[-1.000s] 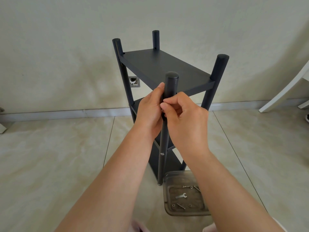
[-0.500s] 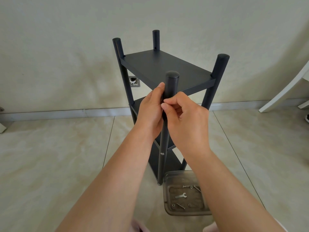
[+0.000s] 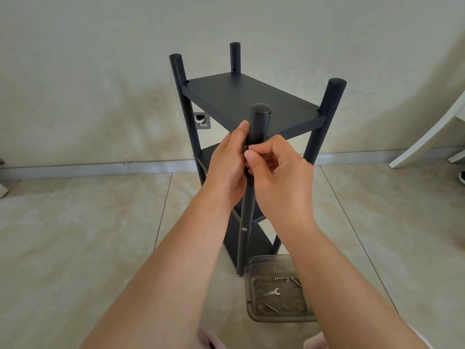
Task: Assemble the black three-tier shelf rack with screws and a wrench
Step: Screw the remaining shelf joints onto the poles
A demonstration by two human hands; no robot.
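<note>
The black three-tier rack (image 3: 251,99) stands upright on the tiled floor. Both my hands are at its near front post (image 3: 260,122), just below the top shelf. My left hand (image 3: 226,167) wraps the post from the left, thumb pointing up along it. My right hand (image 3: 281,177) pinches a small piece against the post with thumb and curled fingers; it looks like a screw and is almost fully hidden. Lower on the same post a silver screw head (image 3: 244,229) shows. A small wrench (image 3: 271,292) lies in the tray.
A clear plastic tray (image 3: 254,263) with the wrench and several loose screws (image 3: 271,308) sits on the floor beside the post's foot. The wall and skirting run close behind the rack. A white furniture leg (image 3: 427,137) leans at the right.
Both hands stay at the near post. The fingers of my right hand have shifted slightly at the pinch point; the rack has not moved.
</note>
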